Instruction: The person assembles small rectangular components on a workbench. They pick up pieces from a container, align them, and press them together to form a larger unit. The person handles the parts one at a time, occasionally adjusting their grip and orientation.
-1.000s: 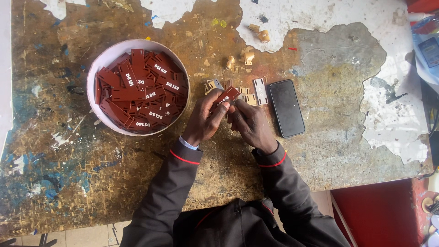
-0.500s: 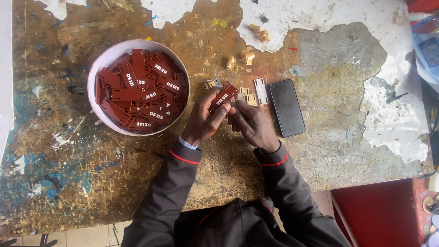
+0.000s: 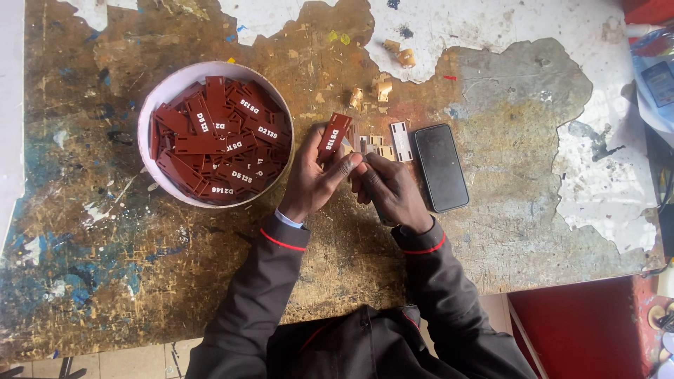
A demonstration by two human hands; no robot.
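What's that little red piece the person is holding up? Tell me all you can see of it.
The red tag is a small flat rectangular plate, dark brownish-red with white lettering on its face, and looks like plastic. It stands tilted, its upper end leaning right, above the worn table. The left hand pinches its lower end; the right hand meets it there, fingertips close together. It matches the many tags heaped in the white bowl to its left. Its back is hidden.

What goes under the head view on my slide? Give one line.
Left hand holds a dark red rectangular plastic tag; right hand touches it, beside a round white bowl.
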